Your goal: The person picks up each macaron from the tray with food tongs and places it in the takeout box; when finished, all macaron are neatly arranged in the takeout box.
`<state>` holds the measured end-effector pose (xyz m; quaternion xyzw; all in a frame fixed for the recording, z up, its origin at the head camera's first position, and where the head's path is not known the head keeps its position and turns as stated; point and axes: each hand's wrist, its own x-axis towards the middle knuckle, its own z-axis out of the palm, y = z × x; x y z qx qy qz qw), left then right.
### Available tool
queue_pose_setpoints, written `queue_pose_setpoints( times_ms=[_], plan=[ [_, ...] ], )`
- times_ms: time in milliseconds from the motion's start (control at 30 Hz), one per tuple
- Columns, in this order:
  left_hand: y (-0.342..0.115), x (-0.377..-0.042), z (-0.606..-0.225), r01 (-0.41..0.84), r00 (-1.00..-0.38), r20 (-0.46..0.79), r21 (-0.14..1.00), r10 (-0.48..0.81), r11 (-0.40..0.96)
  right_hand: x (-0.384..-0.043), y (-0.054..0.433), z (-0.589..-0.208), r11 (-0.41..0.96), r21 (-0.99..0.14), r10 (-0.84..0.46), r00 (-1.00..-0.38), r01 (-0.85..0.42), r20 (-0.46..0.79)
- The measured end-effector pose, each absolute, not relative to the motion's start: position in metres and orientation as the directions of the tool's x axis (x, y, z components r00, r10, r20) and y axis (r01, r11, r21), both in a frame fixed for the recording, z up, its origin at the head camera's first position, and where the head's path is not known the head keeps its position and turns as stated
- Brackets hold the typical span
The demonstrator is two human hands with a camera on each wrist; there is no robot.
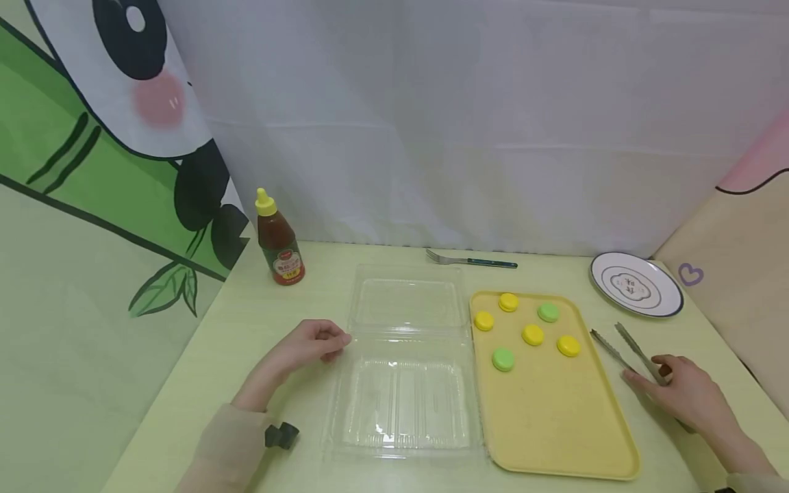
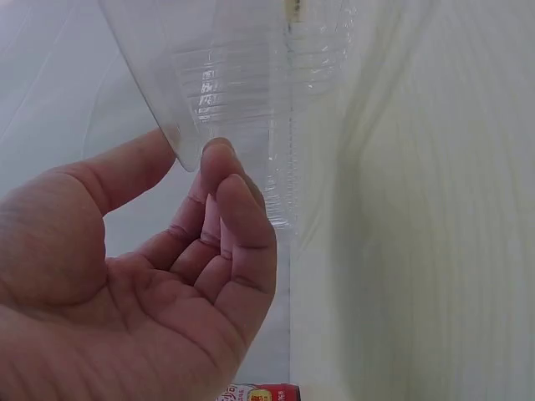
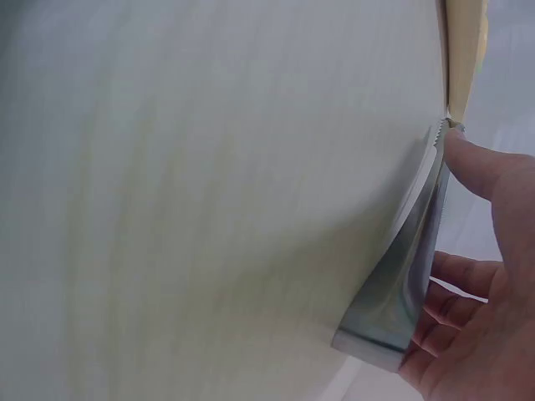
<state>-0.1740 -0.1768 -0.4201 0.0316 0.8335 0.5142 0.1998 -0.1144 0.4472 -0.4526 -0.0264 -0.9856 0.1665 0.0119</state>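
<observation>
An open clear plastic clamshell container [image 1: 403,404] lies on the table, its lid folded back toward the wall. My left hand [image 1: 311,342] is at its left side near the hinge. In the left wrist view, a corner of the clear plastic [image 2: 159,92] sits between my thumb and forefinger, which pinch it. My right hand [image 1: 687,394] holds metal tongs [image 1: 641,352] beside the tray's right edge. The tongs' arms are spread and nothing is between their tips. On the yellow tray [image 1: 555,438] lie several yellow macarons [image 1: 533,335] and two green macarons [image 1: 503,359].
A sauce bottle [image 1: 280,246] with a yellow cap stands at the back left. Near the wall lies a fork [image 1: 471,261] with a dark handle. A white plate [image 1: 637,284] with a dark rim sits at the back right. A white cloth [image 1: 431,137] hangs behind the table.
</observation>
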Motion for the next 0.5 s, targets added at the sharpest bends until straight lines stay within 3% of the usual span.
queue_pose_setpoints(
  times_ms=[500],
  plan=[
    [-0.1751,-0.1708,-0.4178,-0.147,-0.923,-0.287,0.878,0.256,0.455,-0.1172,0.4429,-0.452,0.947,-0.321,0.029,-0.998,0.008,0.06]
  ],
)
